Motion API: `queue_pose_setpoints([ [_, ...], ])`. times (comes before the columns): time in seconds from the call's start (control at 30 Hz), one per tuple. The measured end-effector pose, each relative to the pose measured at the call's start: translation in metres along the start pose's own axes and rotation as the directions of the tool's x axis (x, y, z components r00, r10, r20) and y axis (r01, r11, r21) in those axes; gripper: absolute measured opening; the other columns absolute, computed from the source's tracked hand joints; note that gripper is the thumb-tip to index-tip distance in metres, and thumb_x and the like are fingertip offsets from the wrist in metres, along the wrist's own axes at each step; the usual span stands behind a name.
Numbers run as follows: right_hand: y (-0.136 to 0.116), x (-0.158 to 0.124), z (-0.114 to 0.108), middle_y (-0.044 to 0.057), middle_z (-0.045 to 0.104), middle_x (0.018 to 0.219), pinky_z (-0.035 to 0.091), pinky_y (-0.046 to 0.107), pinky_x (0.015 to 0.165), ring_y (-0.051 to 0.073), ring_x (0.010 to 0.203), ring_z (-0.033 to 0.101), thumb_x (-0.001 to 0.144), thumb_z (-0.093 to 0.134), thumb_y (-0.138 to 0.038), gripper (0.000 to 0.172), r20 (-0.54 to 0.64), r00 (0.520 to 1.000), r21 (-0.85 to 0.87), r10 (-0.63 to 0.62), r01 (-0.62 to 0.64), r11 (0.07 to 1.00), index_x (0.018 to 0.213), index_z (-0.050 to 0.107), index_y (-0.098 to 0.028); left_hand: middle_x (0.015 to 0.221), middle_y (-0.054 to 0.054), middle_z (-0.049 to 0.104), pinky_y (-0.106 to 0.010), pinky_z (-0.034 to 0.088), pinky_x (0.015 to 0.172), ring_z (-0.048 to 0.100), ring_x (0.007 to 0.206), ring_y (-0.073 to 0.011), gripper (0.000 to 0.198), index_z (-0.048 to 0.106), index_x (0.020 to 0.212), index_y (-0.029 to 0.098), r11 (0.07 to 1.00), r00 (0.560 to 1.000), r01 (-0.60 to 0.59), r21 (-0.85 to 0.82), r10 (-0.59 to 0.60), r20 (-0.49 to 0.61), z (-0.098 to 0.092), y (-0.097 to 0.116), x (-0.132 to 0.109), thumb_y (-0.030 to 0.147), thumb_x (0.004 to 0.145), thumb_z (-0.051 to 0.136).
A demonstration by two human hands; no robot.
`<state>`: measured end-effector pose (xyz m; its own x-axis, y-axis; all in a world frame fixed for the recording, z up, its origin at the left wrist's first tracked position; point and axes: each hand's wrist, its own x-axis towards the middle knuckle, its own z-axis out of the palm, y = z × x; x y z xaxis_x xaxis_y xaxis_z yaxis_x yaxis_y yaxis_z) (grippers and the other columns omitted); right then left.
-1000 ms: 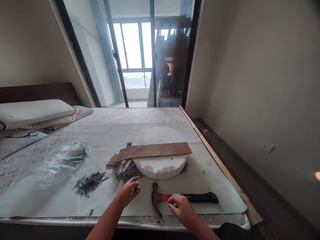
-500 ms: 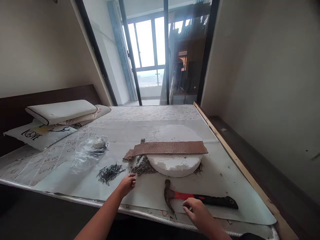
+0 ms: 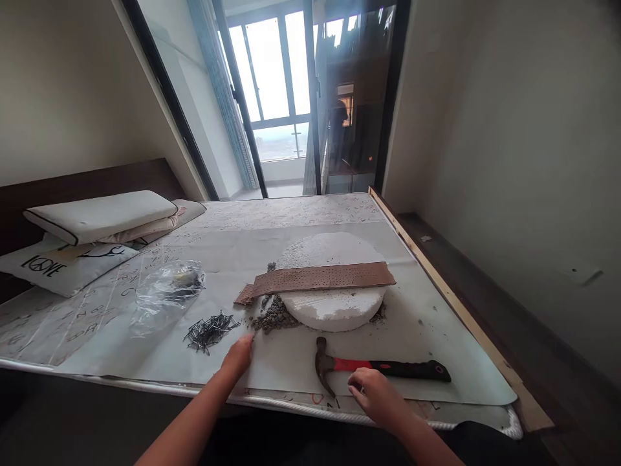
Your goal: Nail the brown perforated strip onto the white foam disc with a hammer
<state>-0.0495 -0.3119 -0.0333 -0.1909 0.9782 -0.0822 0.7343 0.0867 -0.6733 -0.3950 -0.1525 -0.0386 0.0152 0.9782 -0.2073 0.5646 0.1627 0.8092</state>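
My left hand (image 3: 238, 357) is closed just right of a pile of nails (image 3: 210, 331), its fingertips turned away near grey crumbs (image 3: 276, 314); whatever they hold is hidden. Curled fingers and thumb come close together on my right hand (image 3: 376, 391), in front of the handle of a claw hammer (image 3: 402, 369). I cannot make out anything in that pinch. The hammer lies flat, its head to the left, with a red and black handle. Beyond it a brown strip dotted with small holes (image 3: 325, 277) rests across a round white slab (image 3: 334, 312).
A clear plastic bag (image 3: 162, 301) with dark contents lies left of the nails. Pillows (image 3: 101, 217) are stacked by the headboard. A pale sheet (image 3: 466, 362) covers part of the mattress, and a wooden rail (image 3: 436, 278) runs along its right side.
The view has shifted slightly. My left hand has turned so that its back hides the fingers. My right hand stays by the hammer handle, and the hammer, strip and nails lie as before.
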Motion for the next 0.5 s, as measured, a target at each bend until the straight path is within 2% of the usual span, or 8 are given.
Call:
queue_pose_setpoints([
  [0.07,0.0,0.0,-0.001,0.008,0.068,0.086,0.04,0.026,0.077,0.019,0.085,0.06,0.083,0.046,-0.021,0.024,0.005,1.0,-0.003,-0.004,0.004,1.0,0.083,0.069,-0.016,0.087,-0.009,0.057,-0.036,0.033,0.092,0.051,0.105,-0.0281,0.03,0.056,0.081,0.02,0.982,0.996,-0.063,0.179,0.073,-0.05,0.009,0.002,0.0,-0.003,0.063,0.049],
  [0.13,0.0,0.0,-0.002,0.008,0.068,0.086,0.04,0.026,0.075,0.019,0.084,0.06,0.082,0.046,-0.021,0.023,0.006,1.0,-0.003,-0.004,0.004,1.0,0.083,0.069,-0.016,0.094,-0.013,0.058,-0.039,0.034,0.091,0.055,0.1,-0.0289,0.032,0.057,0.094,0.017,0.924,0.991,-0.096,0.371,0.123,-0.052,0.017,0.006,0.0,-0.001,0.069,0.047],
  [0.2,0.0,0.0,-0.004,0.007,0.068,0.086,0.04,0.025,0.074,0.018,0.083,0.06,0.082,0.047,-0.02,0.022,0.009,1.0,-0.002,0.001,-0.001,1.0,0.083,0.069,-0.016,0.102,-0.016,0.058,-0.039,0.036,0.09,0.057,0.099,-0.0275,0.039,0.054,0.107,0.016,0.842,0.993,-0.096,0.531,0.117,-0.006,0.023,0.011,0.001,0.0,0.074,0.041],
  [0.3,0.001,-0.001,-0.006,0.007,0.068,0.085,0.039,0.024,0.073,0.018,0.082,0.06,0.082,0.048,-0.02,0.022,0.005,1.0,-0.006,0.009,-0.009,1.0,0.083,0.069,-0.016,0.111,-0.016,0.058,-0.035,0.04,0.088,0.059,0.1,-0.0231,0.048,0.048,0.12,0.016,0.673,0.995,-0.094,0.734,0.084,0.051,0.028,0.017,0.001,-0.001,0.078,0.033],
  [0.4,0.001,-0.001,-0.007,0.007,0.068,0.085,0.039,0.024,0.073,0.018,0.081,0.06,0.082,0.048,-0.02,0.021,-0.003,1.0,-0.005,0.011,-0.011,1.0,0.082,0.069,-0.016,0.115,-0.014,0.059,-0.031,0.043,0.084,0.06,0.1,-0.0203,0.05,0.045,0.124,0.016,0.542,0.994,-0.106,0.834,0.072,0.08,0.03,0.02,0.001,-0.001,0.079,0.031],
  [0.5,0.001,-0.001,-0.008,0.007,0.068,0.086,0.039,0.024,0.075,0.018,0.083,0.06,0.081,0.049,-0.02,0.021,-0.014,1.0,-0.012,0.012,-0.012,1.0,0.083,0.069,-0.016,0.121,-0.013,0.058,-0.029,0.043,0.086,0.059,0.104,-0.0188,0.052,0.044,0.126,0.016,0.51,0.993,-0.112,0.853,0.087,0.078,0.031,0.019,0.001,-0.001,0.078,0.032],
])
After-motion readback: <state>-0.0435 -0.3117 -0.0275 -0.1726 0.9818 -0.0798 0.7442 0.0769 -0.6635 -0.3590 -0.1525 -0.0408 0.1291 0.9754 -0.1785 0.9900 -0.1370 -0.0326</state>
